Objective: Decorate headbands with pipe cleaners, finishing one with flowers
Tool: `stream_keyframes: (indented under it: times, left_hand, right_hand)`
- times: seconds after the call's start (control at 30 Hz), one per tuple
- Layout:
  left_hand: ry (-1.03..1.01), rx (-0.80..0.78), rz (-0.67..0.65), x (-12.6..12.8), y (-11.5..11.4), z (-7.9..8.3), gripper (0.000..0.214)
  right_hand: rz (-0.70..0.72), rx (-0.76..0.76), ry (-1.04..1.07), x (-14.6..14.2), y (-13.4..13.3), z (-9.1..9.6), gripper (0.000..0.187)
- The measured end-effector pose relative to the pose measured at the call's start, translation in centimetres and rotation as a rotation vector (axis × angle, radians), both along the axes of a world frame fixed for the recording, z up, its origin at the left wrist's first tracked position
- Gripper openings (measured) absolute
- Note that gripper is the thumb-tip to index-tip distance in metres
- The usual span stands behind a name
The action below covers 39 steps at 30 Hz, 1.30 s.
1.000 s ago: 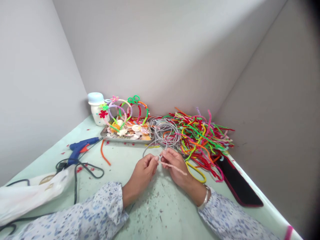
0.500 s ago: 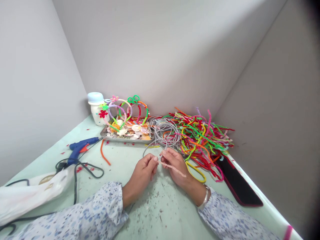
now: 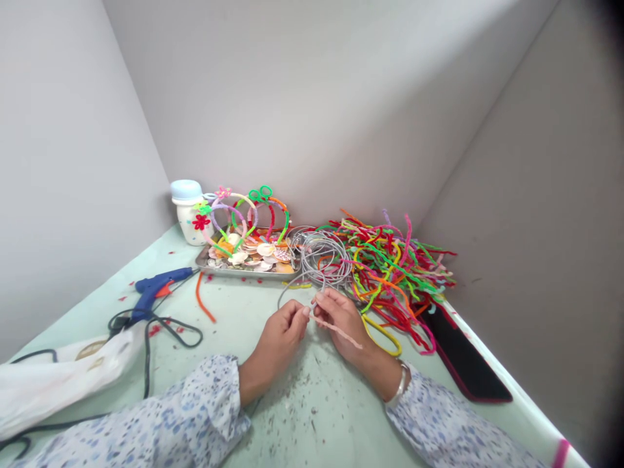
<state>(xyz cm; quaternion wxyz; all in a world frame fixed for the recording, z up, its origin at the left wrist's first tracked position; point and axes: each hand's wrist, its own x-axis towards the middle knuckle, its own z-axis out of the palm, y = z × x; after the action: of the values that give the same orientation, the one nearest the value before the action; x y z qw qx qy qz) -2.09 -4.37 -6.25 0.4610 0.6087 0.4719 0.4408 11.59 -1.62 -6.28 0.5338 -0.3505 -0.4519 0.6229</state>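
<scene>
My left hand point(image 3: 280, 333) and my right hand point(image 3: 344, 323) sit close together on the pale green table, fingertips nearly meeting. A pink pipe cleaner point(image 3: 338, 333) runs from the right hand's fingertips down across its back. A thin grey wire loop point(image 3: 292, 289) comes from a coil of grey wire point(image 3: 322, 259) to my fingers. The left fingers appear to pinch this wire, though the fingers hide the exact grip.
Behind the hands stand a metal tray of seashells point(image 3: 207, 263), pipe-cleaner headbands point(image 3: 268, 205) and a white jar point(image 3: 188, 211). A multicoloured pipe-cleaner heap point(image 3: 394, 273) lies right, near a black phone point(image 3: 463, 357). A blue glue gun point(image 3: 158, 289) and its cord lie left.
Both hands have stayed in nearly the same place, with only slight finger shifts. The pink pipe cleaner's free end has barely moved.
</scene>
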Motion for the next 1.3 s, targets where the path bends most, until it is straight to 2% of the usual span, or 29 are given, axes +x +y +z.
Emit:
stream_keyframes:
  times: [0.23, 0.57, 1.07, 1.3]
  left_hand:
    - [0.024, 0.047, 0.007, 0.05, -0.37, 0.36, 0.030]
    - [-0.097, -0.013, -0.018, -0.11, -0.86, 0.47, 0.032]
    - [0.067, 0.066, 0.058, 0.15, -0.60, 0.87, 0.020]
    - [0.055, 0.055, 0.048, 0.16, -0.65, 0.78, 0.022]
  right_hand:
    - [-0.004, -0.011, -0.019, -0.05, -0.11, 0.19, 0.025]
    - [-0.010, 0.000, -0.018, -0.03, -0.13, 0.25, 0.024]
    - [0.003, -0.018, 0.011, 0.03, -0.17, -0.25, 0.024]
    - [0.000, -0.027, 0.013, 0.00, -0.27, -0.10, 0.023]
